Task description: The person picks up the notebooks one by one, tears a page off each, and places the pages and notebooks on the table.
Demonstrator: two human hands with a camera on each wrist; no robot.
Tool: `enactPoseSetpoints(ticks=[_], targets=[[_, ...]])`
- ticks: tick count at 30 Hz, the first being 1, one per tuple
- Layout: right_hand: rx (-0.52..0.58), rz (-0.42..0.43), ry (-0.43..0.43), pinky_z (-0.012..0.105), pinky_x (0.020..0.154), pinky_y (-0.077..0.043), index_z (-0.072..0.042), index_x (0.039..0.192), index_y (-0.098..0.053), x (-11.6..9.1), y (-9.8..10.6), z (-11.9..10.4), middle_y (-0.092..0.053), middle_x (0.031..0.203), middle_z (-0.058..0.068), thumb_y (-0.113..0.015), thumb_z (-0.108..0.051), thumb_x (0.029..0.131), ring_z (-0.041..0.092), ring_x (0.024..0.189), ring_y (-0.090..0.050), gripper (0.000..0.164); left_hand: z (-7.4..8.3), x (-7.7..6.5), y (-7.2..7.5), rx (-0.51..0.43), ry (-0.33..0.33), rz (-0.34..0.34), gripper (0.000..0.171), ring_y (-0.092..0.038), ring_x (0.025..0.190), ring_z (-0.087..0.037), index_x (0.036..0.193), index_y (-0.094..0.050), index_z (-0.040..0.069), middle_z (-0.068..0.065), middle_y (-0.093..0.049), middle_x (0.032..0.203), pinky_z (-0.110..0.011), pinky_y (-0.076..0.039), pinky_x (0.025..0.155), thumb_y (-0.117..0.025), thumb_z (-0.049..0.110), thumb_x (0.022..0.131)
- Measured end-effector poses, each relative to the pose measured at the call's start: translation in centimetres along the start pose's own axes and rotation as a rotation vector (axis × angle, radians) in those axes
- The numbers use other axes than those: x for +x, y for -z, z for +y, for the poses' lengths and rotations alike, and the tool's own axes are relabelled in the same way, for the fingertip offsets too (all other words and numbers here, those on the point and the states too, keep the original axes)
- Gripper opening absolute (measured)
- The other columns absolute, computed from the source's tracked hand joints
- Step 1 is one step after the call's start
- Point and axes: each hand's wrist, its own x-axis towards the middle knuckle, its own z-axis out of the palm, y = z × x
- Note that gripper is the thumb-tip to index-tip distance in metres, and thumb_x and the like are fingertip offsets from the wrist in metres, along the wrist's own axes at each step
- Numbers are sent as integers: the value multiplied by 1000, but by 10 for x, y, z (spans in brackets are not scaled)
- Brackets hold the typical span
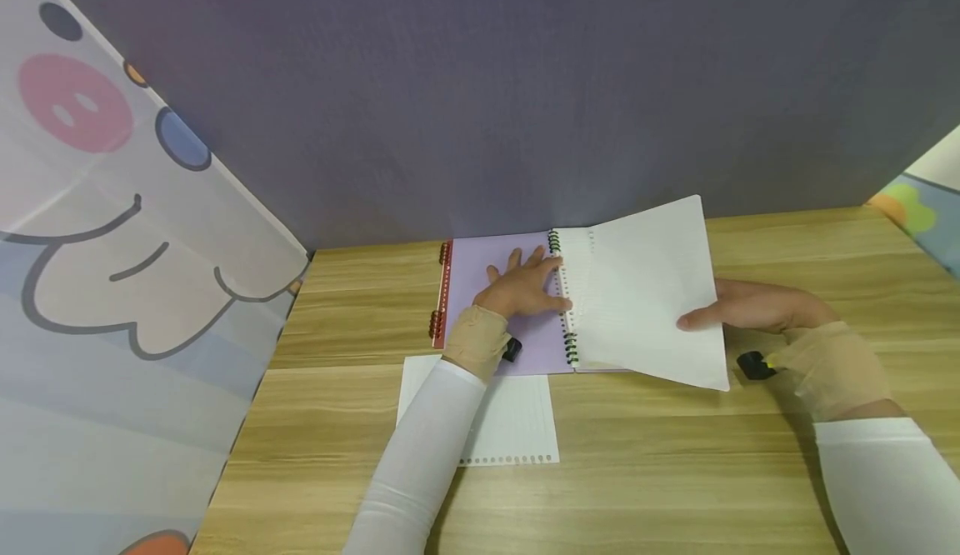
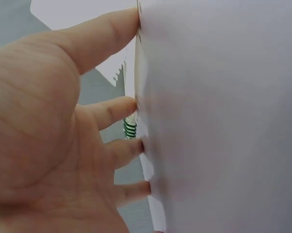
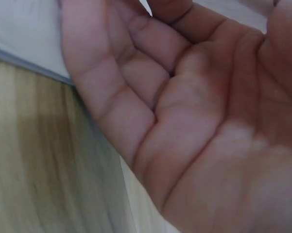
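Note:
An open spiral notebook has a green coil [image 1: 572, 348] down its middle and a lilac cover [image 1: 540, 359] on its left side. My left hand [image 1: 517, 290] rests on that cover with fingers spread, its thumb and a fingertip reaching the coil. In the left wrist view, straight fingertips [image 2: 131, 145] touch along the holed edge of the paper. On the right, a white sheet [image 1: 652, 288] is lifted and bowed off the notebook. My right hand [image 1: 765, 305] pinches its right edge, thumb on top and fingers behind. The right wrist view shows curled fingers beside the paper.
A loose lined sheet [image 1: 517, 430] with a row of punched holes lies on the wooden table [image 1: 637, 472], partly under my left forearm. Red coils [image 1: 437, 322] and a red strip edge the lilac cover's left. A grey panel [image 1: 525, 105] rises behind; a cartoon-printed panel [image 1: 112, 413] stands left.

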Motion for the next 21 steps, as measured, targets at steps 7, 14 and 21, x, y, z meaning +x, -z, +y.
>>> enactPoseSetpoints(ticks=[7,14,21], targets=[[-5,3,-27,41,96,-28,-11,144,-16,1,-1,-2,-34,140,10,-60,-26,87,28,127,-30,74,9,-2,0,50,12,58,75,-17,134,-29,140,-33,34,-1,-22,149,-65,-16,92,-62,59,75],[10,-3,-14,39,95,-31,-8,141,-14,2,-1,1,-39,134,13,-59,-24,87,24,122,-38,72,16,-5,0,99,-8,94,58,-33,119,-24,126,-46,34,-1,-37,130,-62,-27,84,-63,56,76],[36,2,-30,39,94,-32,-8,139,-18,0,-1,1,-42,131,13,-61,-23,86,25,119,-41,70,16,-7,3,102,-26,50,63,-30,124,-27,130,-44,32,-3,-34,138,-64,-25,87,-62,58,76]])
